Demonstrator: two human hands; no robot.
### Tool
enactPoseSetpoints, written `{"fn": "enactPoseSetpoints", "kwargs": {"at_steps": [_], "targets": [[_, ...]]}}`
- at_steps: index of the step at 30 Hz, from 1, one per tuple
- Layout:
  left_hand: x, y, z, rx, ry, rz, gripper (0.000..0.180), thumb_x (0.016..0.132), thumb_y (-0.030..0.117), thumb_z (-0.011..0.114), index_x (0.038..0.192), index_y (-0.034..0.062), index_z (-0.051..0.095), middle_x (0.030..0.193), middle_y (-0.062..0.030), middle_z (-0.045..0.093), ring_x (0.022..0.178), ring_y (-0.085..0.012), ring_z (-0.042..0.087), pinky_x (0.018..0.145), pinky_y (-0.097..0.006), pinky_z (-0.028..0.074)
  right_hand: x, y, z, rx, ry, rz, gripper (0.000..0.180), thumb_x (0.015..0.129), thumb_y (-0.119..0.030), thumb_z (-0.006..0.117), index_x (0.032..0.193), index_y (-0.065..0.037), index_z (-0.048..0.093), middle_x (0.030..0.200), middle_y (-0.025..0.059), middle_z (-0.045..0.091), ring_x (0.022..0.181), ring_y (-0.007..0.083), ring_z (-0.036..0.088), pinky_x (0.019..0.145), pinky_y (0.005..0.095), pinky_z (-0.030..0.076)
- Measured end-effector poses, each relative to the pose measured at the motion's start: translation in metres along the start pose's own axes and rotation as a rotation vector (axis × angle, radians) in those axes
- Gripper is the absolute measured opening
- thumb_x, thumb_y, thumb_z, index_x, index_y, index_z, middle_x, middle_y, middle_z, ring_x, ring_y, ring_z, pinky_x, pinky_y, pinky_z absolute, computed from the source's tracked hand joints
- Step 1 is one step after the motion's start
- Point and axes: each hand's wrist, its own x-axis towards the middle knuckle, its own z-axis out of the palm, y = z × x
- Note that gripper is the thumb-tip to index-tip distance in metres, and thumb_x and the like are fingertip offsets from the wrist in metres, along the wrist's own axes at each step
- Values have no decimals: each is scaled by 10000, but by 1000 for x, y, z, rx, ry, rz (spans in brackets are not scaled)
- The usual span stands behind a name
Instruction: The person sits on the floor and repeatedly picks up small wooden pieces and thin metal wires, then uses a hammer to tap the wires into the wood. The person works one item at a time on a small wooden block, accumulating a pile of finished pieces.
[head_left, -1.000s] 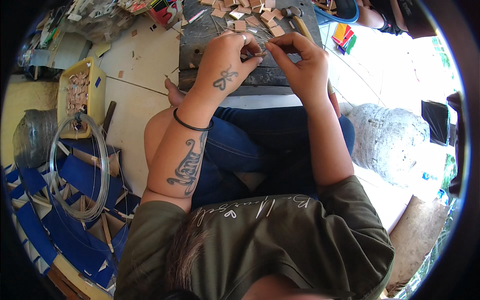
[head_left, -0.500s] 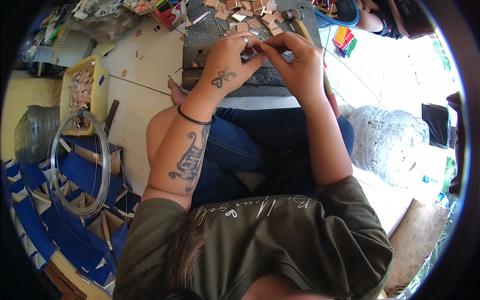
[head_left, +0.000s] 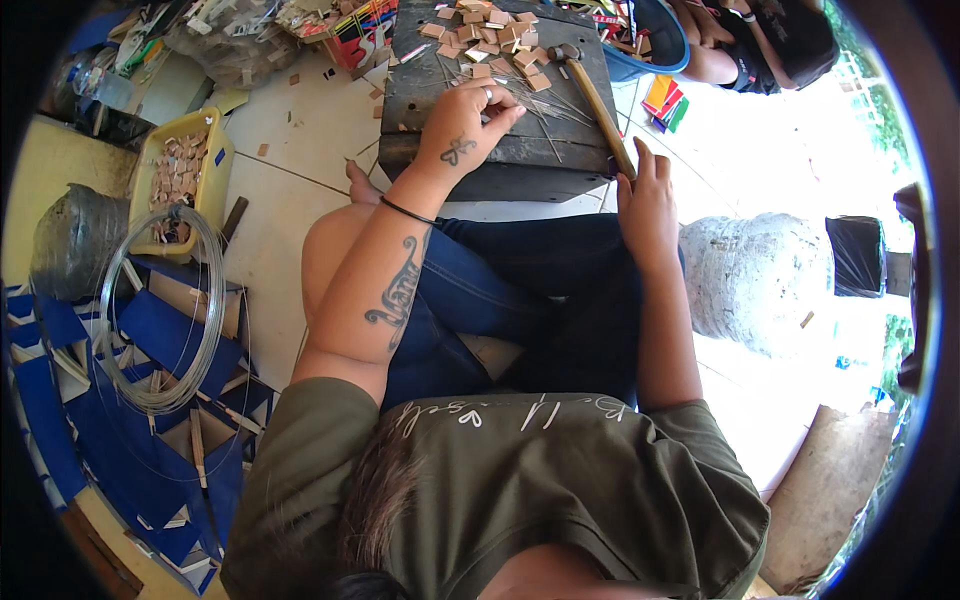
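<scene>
Where the right hand (head_left: 650, 207) meets the lower handle of the hammer (head_left: 598, 110), the fingers lie at the shaft; cannot tell whether they are closed on it. Right is the nearer hand. Long axis slants from that hand up and leftward, head resting on the dark block (head_left: 410, 98). Left hand (head_left: 468, 128): thumb and fingertips drawn together above the block, contents unclear. Hammer: slim yellowish-brown handle, dull grey head.

The one view looks from the person's head, above the near side of the dark wooden bench (head_left: 412, 112), and faces steeply downward; the left hand (head_left: 466, 130) comes between lens and bench, quite near.
</scene>
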Motion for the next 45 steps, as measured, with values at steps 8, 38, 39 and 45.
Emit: {"fn": "enactPoseSetpoints", "kwargs": {"at_steps": [8, 38, 39, 45], "targets": [[-3, 3, 3, 97, 22, -23, 104, 829, 100, 700, 798, 8, 662, 750, -56, 620, 640, -150, 593, 623, -282, 473, -17, -9, -43, 689, -207, 103, 405, 985, -103, 472, 1389, -77, 469, 798, 71, 585, 716, 125, 574, 658, 290, 463], [-4, -1, 5, 84, 51, 17, 106, 810, 100, 702, 771, 7, 667, 724, -81, 624, 619, -198, 599, 595, -312, 474, -61, -47, -89, 372, -16, -153, 401, 951, -81, 538, 1349, -133, 543, 1044, 197, 672, 903, 319, 688, 775, 373, 527], [-4, -1, 6, 85, 63, 28, 102, 801, 93, 706, 761, 6, 669, 725, -88, 631, 612, -215, 609, 588, -317, 482, -61, -47, -88, 390, 13, -151, 399, 951, -83, 539, 1347, -132, 544, 1046, 198, 672, 906, 320, 688, 777, 372, 527], [-4, -1, 5, 97, 67, 47, 118, 798, 100, 710, 755, 1, 662, 711, -95, 622, 600, -222, 599, 583, -325, 477, -62, -46, -87, 362, -34, -108, 396, 953, -80, 538, 1345, -128, 545, 1044, 199, 674, 914, 313, 690, 781, 366, 525]]}}
